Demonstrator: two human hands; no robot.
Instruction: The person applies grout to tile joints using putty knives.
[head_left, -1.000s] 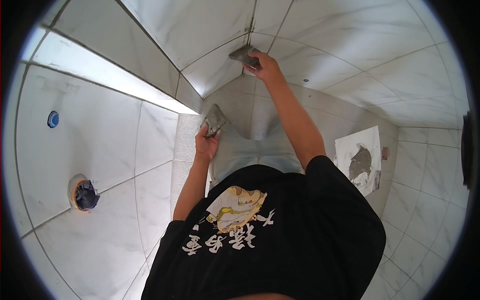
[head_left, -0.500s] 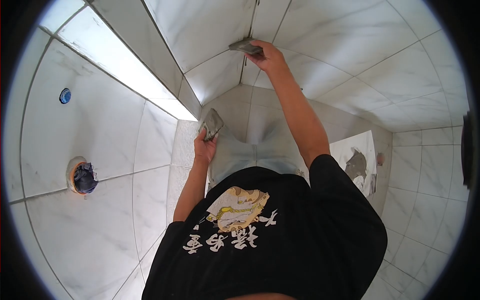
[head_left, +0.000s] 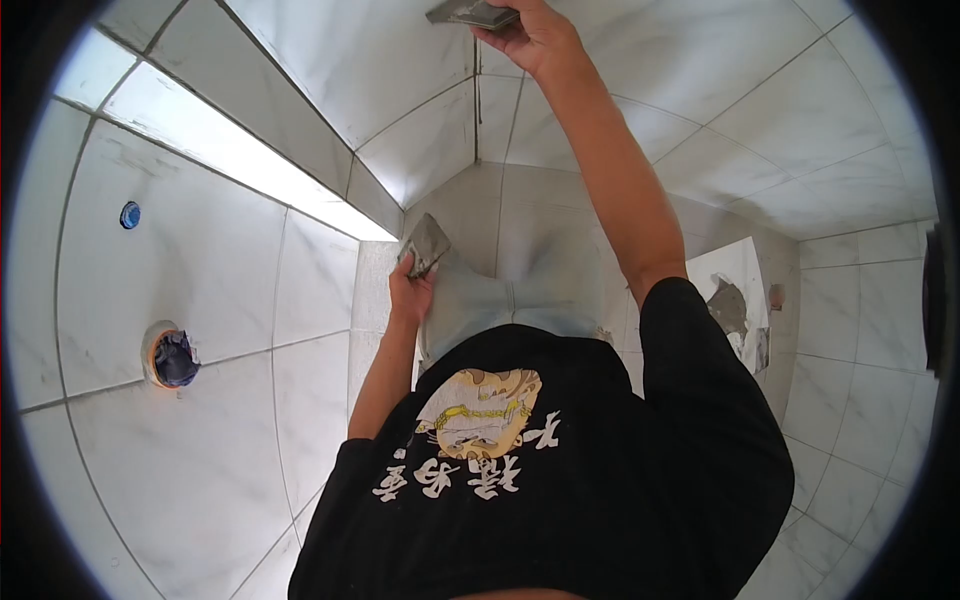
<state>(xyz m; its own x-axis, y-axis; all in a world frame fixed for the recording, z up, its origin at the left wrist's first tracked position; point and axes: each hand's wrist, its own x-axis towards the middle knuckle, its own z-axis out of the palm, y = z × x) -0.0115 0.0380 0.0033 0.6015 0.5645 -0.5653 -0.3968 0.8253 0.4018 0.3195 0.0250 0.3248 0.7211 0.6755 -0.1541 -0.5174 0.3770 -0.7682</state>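
Observation:
My right hand [head_left: 530, 38] is raised at the top of the view, its fingers closed round a flat grey scraper [head_left: 470, 14] beside the wall's corner joint. Low on the left, my left hand [head_left: 411, 290] grips a grey plate [head_left: 427, 243] smeared with grout, held near my left thigh. A dark grout line [head_left: 476, 110] runs down the corner where the tiled walls meet, below the scraper.
A lit recess [head_left: 240, 150] slants across the upper left. The left wall [head_left: 180, 270] has a blue cap [head_left: 130, 215] and a stuffed pipe opening [head_left: 172, 358]. Right of my body lies a white board [head_left: 745, 262] bearing a grey mortar heap [head_left: 728, 305].
My right hand has moved up along the corner with the scraper. My left hand stays nearly still with its plate. The view has shifted slightly.

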